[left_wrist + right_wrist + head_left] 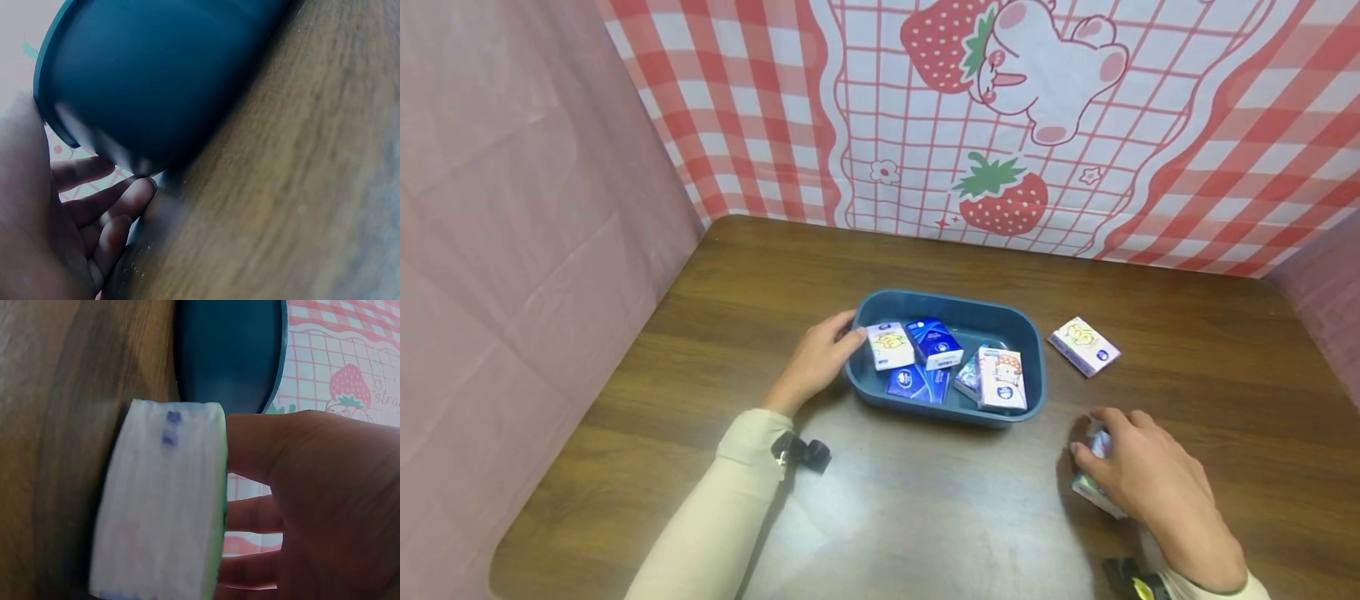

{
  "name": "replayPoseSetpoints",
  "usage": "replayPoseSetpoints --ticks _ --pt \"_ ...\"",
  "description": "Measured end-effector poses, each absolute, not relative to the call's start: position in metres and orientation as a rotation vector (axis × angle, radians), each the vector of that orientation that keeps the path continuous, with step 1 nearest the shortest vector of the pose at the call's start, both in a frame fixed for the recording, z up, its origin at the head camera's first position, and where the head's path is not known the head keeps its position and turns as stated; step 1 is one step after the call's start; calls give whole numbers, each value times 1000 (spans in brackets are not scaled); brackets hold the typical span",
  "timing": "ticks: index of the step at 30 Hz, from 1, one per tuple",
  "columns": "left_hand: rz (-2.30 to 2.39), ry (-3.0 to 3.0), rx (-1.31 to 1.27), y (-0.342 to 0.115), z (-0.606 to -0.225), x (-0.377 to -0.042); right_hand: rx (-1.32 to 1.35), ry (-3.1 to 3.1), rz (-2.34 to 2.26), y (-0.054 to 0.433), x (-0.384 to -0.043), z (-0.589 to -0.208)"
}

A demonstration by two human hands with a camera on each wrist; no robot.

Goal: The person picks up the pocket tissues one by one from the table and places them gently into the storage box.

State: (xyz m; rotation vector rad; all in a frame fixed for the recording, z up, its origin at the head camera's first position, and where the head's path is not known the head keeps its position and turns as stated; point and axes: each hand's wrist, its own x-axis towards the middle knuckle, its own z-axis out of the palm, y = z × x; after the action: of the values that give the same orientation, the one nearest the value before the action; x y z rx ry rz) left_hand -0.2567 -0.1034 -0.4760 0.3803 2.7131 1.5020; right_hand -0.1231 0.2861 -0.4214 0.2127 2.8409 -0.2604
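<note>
A blue plastic bin [951, 298] stands on the table with several pocket tissue packs in it. My left hand [816, 358] grips its left end, thumb over the rim and fingers against the outer wall, as the left wrist view shows. Among the packs inside are a white one with a yellow drawing [891, 346], a dark blue one [934, 340] and a white one with a red drawing [1002, 379]. Right of the bin, my right hand [1153, 471] holds a green-and-white tissue pack [159, 506] from above, close to the tabletop. Its fingertips are partly hidden behind the pack.
Another white tissue pack with a yellow drawing [1084, 346] lies on the wooden table [760, 275], just right of the bin. A red-and-white checked cloth [910, 167] with strawberries hangs behind the table. Pink cloth [535, 208] hangs at the left.
</note>
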Motion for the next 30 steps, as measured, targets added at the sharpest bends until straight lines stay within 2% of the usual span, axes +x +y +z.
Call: replayPoseSetpoints --ticks 30 --pt "1499 2709 394 -104 -477 -257 275 2890 -244 283 -123 -424"
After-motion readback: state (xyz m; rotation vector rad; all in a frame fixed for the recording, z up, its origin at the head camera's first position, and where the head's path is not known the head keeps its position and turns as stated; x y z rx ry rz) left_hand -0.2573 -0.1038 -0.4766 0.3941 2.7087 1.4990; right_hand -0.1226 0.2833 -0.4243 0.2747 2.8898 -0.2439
